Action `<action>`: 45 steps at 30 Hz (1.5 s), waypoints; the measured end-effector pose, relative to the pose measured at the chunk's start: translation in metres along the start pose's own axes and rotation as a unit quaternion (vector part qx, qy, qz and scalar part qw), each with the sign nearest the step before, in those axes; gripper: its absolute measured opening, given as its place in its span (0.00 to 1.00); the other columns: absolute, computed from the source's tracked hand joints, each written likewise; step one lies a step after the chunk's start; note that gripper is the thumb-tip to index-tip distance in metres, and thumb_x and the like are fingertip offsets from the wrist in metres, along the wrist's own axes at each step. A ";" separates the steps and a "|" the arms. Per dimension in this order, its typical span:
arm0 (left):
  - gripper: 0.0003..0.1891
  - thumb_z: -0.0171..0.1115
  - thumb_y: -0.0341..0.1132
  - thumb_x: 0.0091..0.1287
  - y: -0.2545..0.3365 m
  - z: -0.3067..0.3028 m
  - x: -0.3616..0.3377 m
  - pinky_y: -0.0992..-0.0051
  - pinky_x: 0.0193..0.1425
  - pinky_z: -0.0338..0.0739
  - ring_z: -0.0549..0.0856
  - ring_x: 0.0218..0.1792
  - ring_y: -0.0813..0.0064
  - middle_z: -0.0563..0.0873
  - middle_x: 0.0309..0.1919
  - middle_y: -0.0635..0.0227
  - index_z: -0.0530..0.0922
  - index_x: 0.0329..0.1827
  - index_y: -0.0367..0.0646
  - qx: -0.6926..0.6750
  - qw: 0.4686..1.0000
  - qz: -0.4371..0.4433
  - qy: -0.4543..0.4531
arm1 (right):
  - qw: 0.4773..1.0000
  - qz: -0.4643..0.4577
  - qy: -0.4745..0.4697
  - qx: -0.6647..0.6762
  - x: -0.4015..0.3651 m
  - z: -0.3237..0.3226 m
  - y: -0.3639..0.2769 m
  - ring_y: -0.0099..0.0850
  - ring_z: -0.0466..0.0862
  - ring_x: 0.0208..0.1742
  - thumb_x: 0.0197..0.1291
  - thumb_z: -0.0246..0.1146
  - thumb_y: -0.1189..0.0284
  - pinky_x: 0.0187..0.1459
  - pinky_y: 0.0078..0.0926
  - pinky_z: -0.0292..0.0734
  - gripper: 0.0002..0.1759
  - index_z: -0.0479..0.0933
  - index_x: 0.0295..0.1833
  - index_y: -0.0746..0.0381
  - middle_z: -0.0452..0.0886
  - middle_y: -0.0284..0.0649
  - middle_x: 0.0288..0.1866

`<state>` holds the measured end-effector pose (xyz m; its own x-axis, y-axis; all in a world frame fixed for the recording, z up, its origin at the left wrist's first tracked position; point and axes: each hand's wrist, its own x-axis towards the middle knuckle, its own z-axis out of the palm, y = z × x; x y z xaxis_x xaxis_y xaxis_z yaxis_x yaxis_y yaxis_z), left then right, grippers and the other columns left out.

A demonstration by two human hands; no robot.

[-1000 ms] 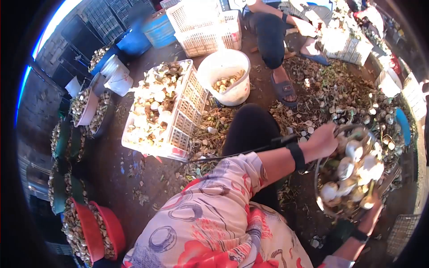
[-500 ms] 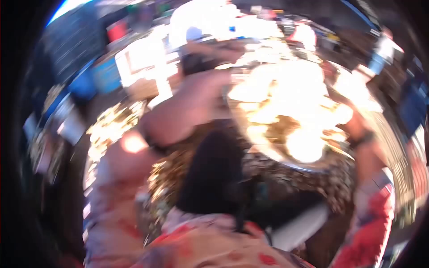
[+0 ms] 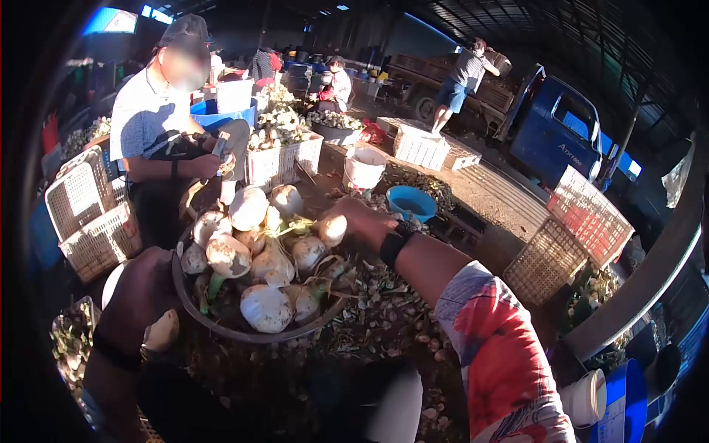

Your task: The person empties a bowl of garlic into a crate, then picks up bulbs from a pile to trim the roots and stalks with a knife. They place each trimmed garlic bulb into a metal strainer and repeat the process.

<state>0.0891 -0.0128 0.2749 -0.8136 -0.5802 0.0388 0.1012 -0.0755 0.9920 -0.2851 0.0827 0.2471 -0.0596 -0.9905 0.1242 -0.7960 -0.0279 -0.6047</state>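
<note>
A round basin (image 3: pixel 277 337) heaped with whitish, soil-marked garlic bulbs (image 3: pixel 266 308) is in front of me, some bulbs with green stems. My left hand (image 3: pixel 151 284) is in shadow at its left rim, closed on the edge. My right hand (image 3: pixel 348 215) reaches across to the far right rim and grips it, its fingers partly hidden behind the bulbs. One pale bulb (image 3: pixel 162 331) shows just below my left hand, outside the basin.
A seated person (image 3: pixel 159 125) works across from me. White crates (image 3: pixel 100 240) stand left, a crate of bulbs (image 3: pixel 284 164) ahead. A white bucket (image 3: pixel 364 168) and blue basin (image 3: pixel 411 203) lie beyond my right arm. Stacked crates (image 3: pixel 546 258), a pole (image 3: pixel 642 295) and a truck (image 3: pixel 557 129) are right.
The view has swung round, sharpened and lost its glare. The basin of garlic now appears further left, with both my hands still at its rim.
</note>
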 end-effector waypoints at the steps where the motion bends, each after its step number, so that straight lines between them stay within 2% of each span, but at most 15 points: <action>1: 0.07 0.51 0.31 0.62 -0.006 -0.010 0.000 0.71 0.47 0.75 0.79 0.41 0.73 0.78 0.40 0.63 0.70 0.41 0.38 -0.056 0.998 -0.027 0.001 | 0.998 0.008 -0.012 -0.055 0.013 0.008 0.015 0.43 0.76 0.26 0.45 0.58 0.68 0.29 0.29 0.71 0.09 0.76 0.32 0.61 0.76 0.45 0.24; 4: 0.12 0.48 0.34 0.64 -0.018 -0.036 -0.001 0.73 0.48 0.74 0.79 0.43 0.74 0.80 0.40 0.62 0.72 0.46 0.38 0.189 0.980 0.056 -0.031 | 0.944 -0.162 -0.049 -0.283 0.031 0.018 -0.030 0.38 0.77 0.24 0.46 0.56 0.67 0.28 0.29 0.71 0.12 0.77 0.35 0.61 0.75 0.47 0.23; 5: 0.14 0.47 0.35 0.64 0.000 -0.031 -0.005 0.73 0.49 0.74 0.79 0.44 0.74 0.79 0.43 0.60 0.71 0.50 0.37 -0.033 0.998 -0.060 0.002 | 0.965 -0.040 -0.105 -0.239 0.045 0.025 -0.048 0.31 0.79 0.25 0.47 0.56 0.69 0.29 0.27 0.73 0.12 0.77 0.37 0.61 0.77 0.45 0.24; 8: 0.18 0.44 0.44 0.65 -0.051 -0.120 -0.039 0.74 0.40 0.73 0.79 0.37 0.75 0.79 0.40 0.64 0.70 0.48 0.39 0.357 0.916 0.171 0.071 | 0.977 -0.044 -0.204 0.048 0.103 0.073 -0.101 0.20 0.79 0.32 0.53 0.57 0.71 0.27 0.18 0.73 0.12 0.77 0.42 0.64 0.80 0.36 0.34; 9: 0.15 0.41 0.44 0.65 -0.021 -0.106 -0.068 0.79 0.17 0.56 0.59 0.14 0.82 0.66 0.18 0.78 0.73 0.36 0.44 0.054 0.979 -0.082 0.177 | 0.947 -0.110 -0.292 0.072 0.154 0.114 -0.109 0.20 0.79 0.32 0.53 0.57 0.71 0.27 0.18 0.73 0.12 0.77 0.42 0.64 0.80 0.36 0.34; 10: 0.17 0.42 0.49 0.64 -0.036 -0.132 -0.071 0.81 0.19 0.60 0.67 0.16 0.82 0.73 0.21 0.77 0.74 0.37 0.45 0.105 0.935 -0.180 0.287 | 0.952 -0.123 -0.279 0.030 0.195 0.135 -0.107 0.21 0.79 0.31 0.51 0.59 0.70 0.28 0.19 0.73 0.12 0.77 0.41 0.64 0.80 0.37 0.32; 14: 0.26 0.45 0.53 0.63 -0.034 -0.175 -0.167 0.70 0.39 0.76 0.79 0.41 0.71 0.77 0.45 0.60 0.69 0.53 0.39 -0.031 0.939 -0.012 0.341 | 0.970 -0.213 -0.113 -0.028 0.229 0.190 -0.217 0.22 0.79 0.27 0.48 0.60 0.71 0.29 0.22 0.74 0.14 0.75 0.39 0.67 0.80 0.38 0.29; 18: 0.30 0.44 0.57 0.62 -0.024 -0.226 -0.287 0.61 0.45 0.74 0.78 0.43 0.66 0.77 0.44 0.58 0.70 0.50 0.35 -0.066 0.855 0.043 0.512 | 0.833 -0.200 -0.396 0.330 0.342 0.318 -0.314 0.19 0.76 0.27 0.49 0.57 0.73 0.29 0.18 0.73 0.11 0.73 0.38 0.68 0.76 0.34 0.29; 20: 0.34 0.44 0.61 0.60 -0.008 -0.256 -0.317 0.61 0.47 0.73 0.78 0.44 0.66 0.78 0.43 0.58 0.70 0.49 0.34 -0.129 0.731 0.006 0.670 | 0.884 -0.466 -0.048 -0.005 0.368 0.388 -0.382 0.20 0.76 0.26 0.50 0.57 0.73 0.29 0.18 0.72 0.10 0.73 0.38 0.67 0.76 0.34 0.26; 24: 0.39 0.40 0.65 0.58 -0.005 -0.308 -0.384 0.61 0.57 0.66 0.76 0.49 0.64 0.75 0.49 0.56 0.66 0.54 0.35 -0.064 0.724 0.158 0.668 | 0.902 -0.385 -0.059 0.185 0.307 0.420 -0.523 0.41 0.78 0.30 0.48 0.61 0.64 0.33 0.32 0.73 0.15 0.72 0.33 0.66 0.77 0.46 0.26; 25: 0.39 0.39 0.66 0.58 -0.017 -0.329 -0.399 0.60 0.58 0.65 0.75 0.51 0.63 0.74 0.51 0.55 0.65 0.57 0.36 -0.113 0.723 0.231 0.642 | 0.826 -0.535 0.169 0.051 0.303 0.431 -0.537 0.42 0.78 0.31 0.49 0.61 0.63 0.34 0.32 0.74 0.15 0.72 0.34 0.65 0.77 0.46 0.26; 28: 0.40 0.39 0.66 0.58 -0.072 -0.370 -0.435 0.61 0.60 0.63 0.71 0.55 0.61 0.69 0.57 0.59 0.60 0.62 0.41 -0.210 0.765 0.316 0.520 | 0.681 -0.707 0.171 0.087 0.297 0.458 -0.541 0.40 0.78 0.35 0.41 0.64 0.66 0.36 0.32 0.73 0.16 0.71 0.35 0.62 0.77 0.41 0.34; 31: 0.35 0.41 0.61 0.61 -0.146 -0.402 -0.423 0.67 0.58 0.65 0.73 0.53 0.67 0.73 0.53 0.62 0.64 0.59 0.39 -0.175 0.620 0.252 0.722 | 0.578 -0.811 0.087 0.017 0.292 0.500 -0.504 0.36 0.75 0.32 0.41 0.53 0.78 0.36 0.30 0.71 0.07 0.70 0.30 0.59 0.72 0.37 0.29; 37: 0.25 0.46 0.51 0.64 -0.155 -0.372 -0.411 0.76 0.55 0.65 0.73 0.50 0.75 0.76 0.48 0.66 0.69 0.55 0.40 0.027 0.681 0.087 0.727 | 0.723 -0.688 -0.001 -0.066 0.291 0.532 -0.417 0.37 0.74 0.36 0.34 0.55 0.79 0.39 0.31 0.70 0.13 0.70 0.33 0.59 0.72 0.38 0.32; 45: 0.27 0.48 0.46 0.60 -0.133 -0.343 -0.422 0.76 0.60 0.60 0.68 0.55 0.74 0.70 0.56 0.66 0.64 0.60 0.42 0.148 0.744 -0.060 0.648 | 0.736 -0.673 0.077 0.002 0.306 0.481 -0.392 0.40 0.75 0.32 0.39 0.59 0.79 0.35 0.32 0.72 0.07 0.72 0.29 0.63 0.74 0.41 0.28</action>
<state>0.6152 -0.0356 0.0857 0.4499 -0.8931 -0.0097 -0.2147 -0.1187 0.9695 0.2981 -0.2740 0.1437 0.7127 -0.0393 0.7003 -0.1961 -0.9698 0.1451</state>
